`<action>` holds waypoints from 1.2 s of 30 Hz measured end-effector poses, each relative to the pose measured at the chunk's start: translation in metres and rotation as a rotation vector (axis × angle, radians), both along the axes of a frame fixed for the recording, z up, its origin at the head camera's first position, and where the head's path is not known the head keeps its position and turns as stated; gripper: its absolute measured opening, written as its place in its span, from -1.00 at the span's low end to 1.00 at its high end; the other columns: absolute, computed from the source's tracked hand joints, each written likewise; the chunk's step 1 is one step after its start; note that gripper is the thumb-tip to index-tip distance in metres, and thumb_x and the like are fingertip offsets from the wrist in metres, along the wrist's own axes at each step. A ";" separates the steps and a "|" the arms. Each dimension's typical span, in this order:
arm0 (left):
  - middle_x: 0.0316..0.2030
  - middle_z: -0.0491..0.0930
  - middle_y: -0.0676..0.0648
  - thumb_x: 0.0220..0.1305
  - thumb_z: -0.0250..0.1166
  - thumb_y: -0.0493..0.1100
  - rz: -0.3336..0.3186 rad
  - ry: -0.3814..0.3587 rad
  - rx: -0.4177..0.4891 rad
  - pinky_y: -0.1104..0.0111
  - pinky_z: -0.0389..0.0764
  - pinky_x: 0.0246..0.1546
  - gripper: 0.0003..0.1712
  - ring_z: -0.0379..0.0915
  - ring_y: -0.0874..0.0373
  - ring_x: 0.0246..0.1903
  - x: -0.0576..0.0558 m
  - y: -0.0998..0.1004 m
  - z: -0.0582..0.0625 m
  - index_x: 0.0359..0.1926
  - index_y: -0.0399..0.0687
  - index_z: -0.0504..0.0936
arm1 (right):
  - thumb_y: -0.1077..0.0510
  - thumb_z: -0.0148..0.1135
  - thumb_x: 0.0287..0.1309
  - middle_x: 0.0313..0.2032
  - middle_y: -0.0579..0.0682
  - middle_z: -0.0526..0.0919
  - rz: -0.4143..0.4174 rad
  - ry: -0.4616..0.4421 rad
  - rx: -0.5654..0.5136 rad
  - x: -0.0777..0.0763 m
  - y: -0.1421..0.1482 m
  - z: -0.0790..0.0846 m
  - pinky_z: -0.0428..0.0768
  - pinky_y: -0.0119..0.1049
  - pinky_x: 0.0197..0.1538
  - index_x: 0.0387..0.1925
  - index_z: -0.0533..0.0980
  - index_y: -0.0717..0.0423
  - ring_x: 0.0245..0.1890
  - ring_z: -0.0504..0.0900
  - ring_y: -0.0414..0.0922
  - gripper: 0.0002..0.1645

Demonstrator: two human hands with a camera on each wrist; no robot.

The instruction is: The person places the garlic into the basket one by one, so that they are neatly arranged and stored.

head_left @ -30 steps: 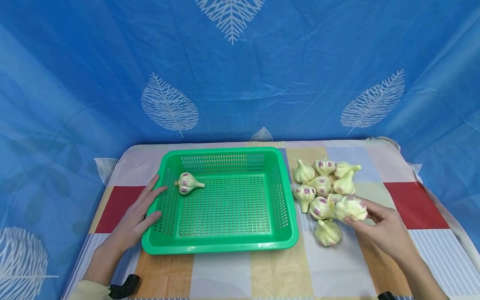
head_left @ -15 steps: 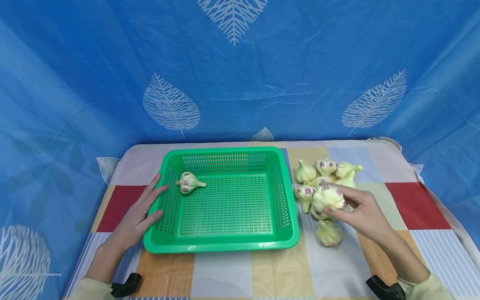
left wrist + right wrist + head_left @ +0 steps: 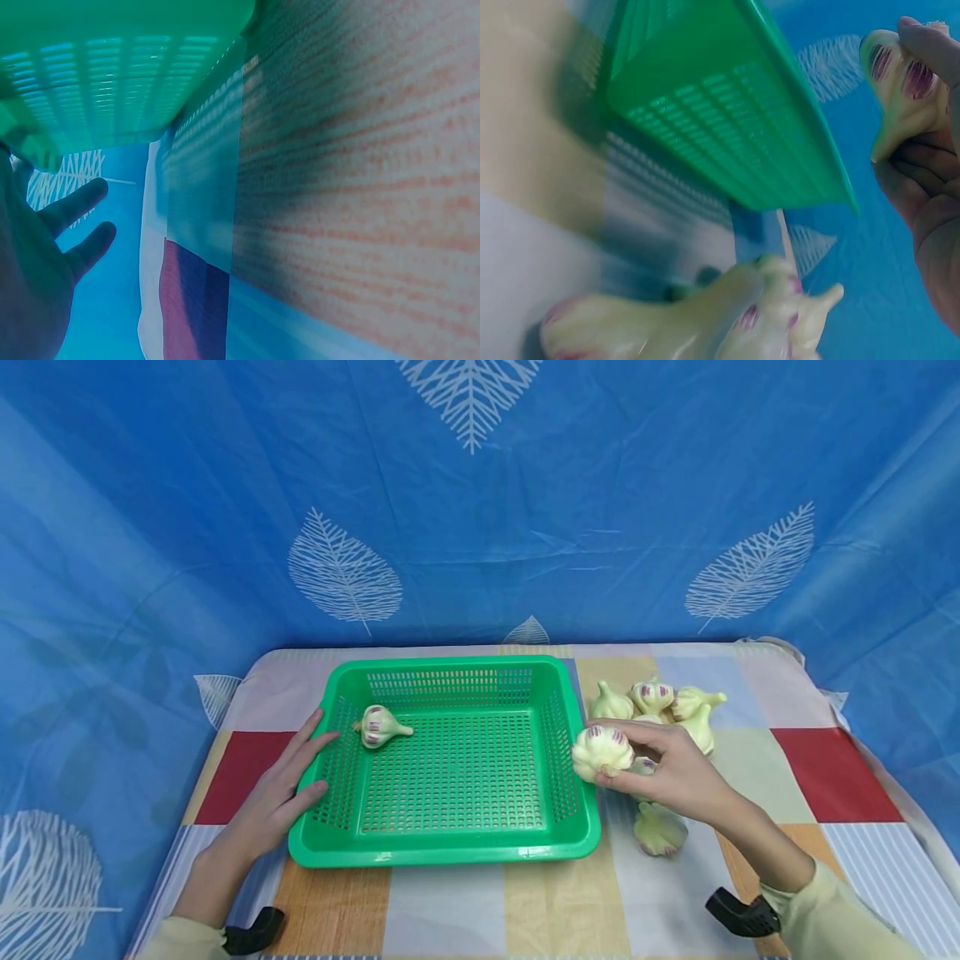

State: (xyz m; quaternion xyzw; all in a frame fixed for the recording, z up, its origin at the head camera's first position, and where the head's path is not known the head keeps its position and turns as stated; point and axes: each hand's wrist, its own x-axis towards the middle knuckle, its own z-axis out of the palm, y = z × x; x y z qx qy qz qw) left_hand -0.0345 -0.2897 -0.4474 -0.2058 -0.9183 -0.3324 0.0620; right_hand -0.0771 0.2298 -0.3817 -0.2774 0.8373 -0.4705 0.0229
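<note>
A green plastic basket [image 3: 442, 853] with slotted walls stands on the table, and one garlic bulb [image 3: 377, 727] lies inside near its left wall. My left hand [image 3: 273, 793] rests against the basket's left rim with its fingers spread. Between the thumb and fingers of my right hand [image 3: 667, 768] is another garlic bulb [image 3: 602, 752], held just over the basket's right rim. In the right wrist view that held bulb [image 3: 907, 82] is up off the table, beside the basket wall [image 3: 727, 112]. Several more garlic bulbs [image 3: 697, 727] lie in a pile, partly hidden behind the right hand.
A patchwork-patterned cloth [image 3: 442, 910] covers the table. Blue sheeting [image 3: 525, 527] with white leaf prints hangs behind and at both sides. Nearest the front, a single garlic bulb [image 3: 660, 831] lies right of the basket. Black straps [image 3: 742, 914] sit at the wrists.
My right hand has carried the held garlic bulb leftward, from above the pile to the basket's right rim. The left hand and the basket stay essentially in place.
</note>
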 end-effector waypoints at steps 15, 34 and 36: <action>0.60 -0.12 -0.05 0.25 0.29 -0.22 -0.007 0.018 -0.013 -0.01 0.50 0.09 -0.15 -0.10 0.04 0.52 -0.001 -0.001 -0.003 0.53 -0.04 0.21 | 0.15 0.59 0.01 -0.03 -0.04 0.73 0.077 0.013 0.036 -0.022 -0.038 0.025 0.69 -0.23 -0.20 0.23 0.59 0.07 -0.17 0.70 -0.19 -0.31; 0.60 -0.11 -0.06 0.25 0.29 -0.22 -0.003 0.031 -0.009 -0.08 0.54 0.04 -0.15 -0.08 0.02 0.51 0.001 -0.001 -0.007 0.53 -0.05 0.22 | 0.01 0.55 0.06 -0.13 -0.17 0.73 0.225 -0.064 0.022 -0.059 -0.111 0.028 0.67 -0.23 -0.17 0.13 0.65 0.03 -0.19 0.67 -0.18 -0.43; 0.60 -0.11 -0.06 0.24 0.30 -0.21 0.000 0.031 -0.009 -0.08 0.54 0.04 -0.15 -0.08 0.03 0.51 0.001 -0.001 -0.007 0.53 -0.05 0.22 | -0.01 0.54 0.07 -0.14 -0.19 0.73 0.239 -0.068 0.026 -0.062 -0.118 0.024 0.67 -0.23 -0.12 0.10 0.66 0.02 -0.16 0.68 -0.20 -0.46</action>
